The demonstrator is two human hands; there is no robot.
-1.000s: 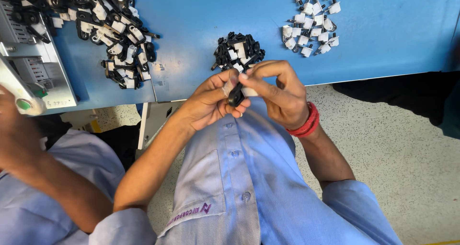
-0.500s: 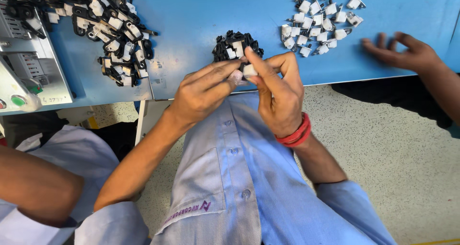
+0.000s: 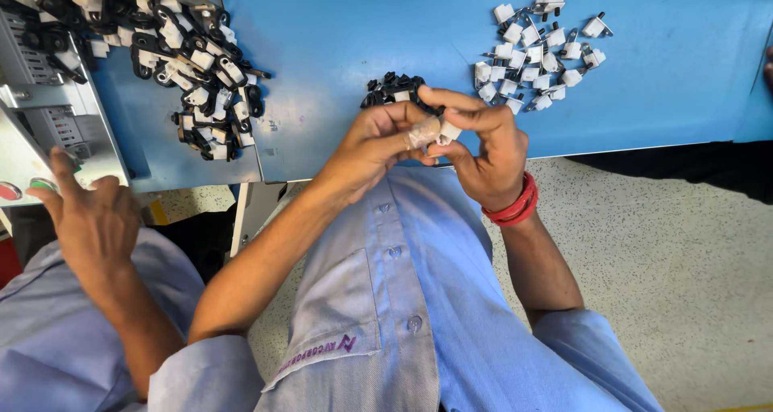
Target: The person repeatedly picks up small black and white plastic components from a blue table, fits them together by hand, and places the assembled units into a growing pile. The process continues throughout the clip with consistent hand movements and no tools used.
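My left hand (image 3: 378,142) and my right hand (image 3: 481,142) meet at the near edge of the blue table (image 3: 338,49). Together they pinch a small white plastic part (image 3: 445,132) between the fingertips. My left fingers also cover a pale piece next to it. Just behind my hands lies a small heap of black parts (image 3: 394,88). A cluster of white plug-like parts with metal pins (image 3: 538,49) lies to the right of it. A red bangle sits on my right wrist.
A large pile of assembled black-and-white parts (image 3: 181,53) lies at the left on the table. A co-worker's hand (image 3: 93,219) rests at a grey machine with a green and a red button (image 3: 32,130). Speckled floor shows at the right.
My hands have lifted slightly and shifted along the table edge, still working the small part. The co-worker's hand at the left has come into view by the machine; another hand at the far right has withdrawn.
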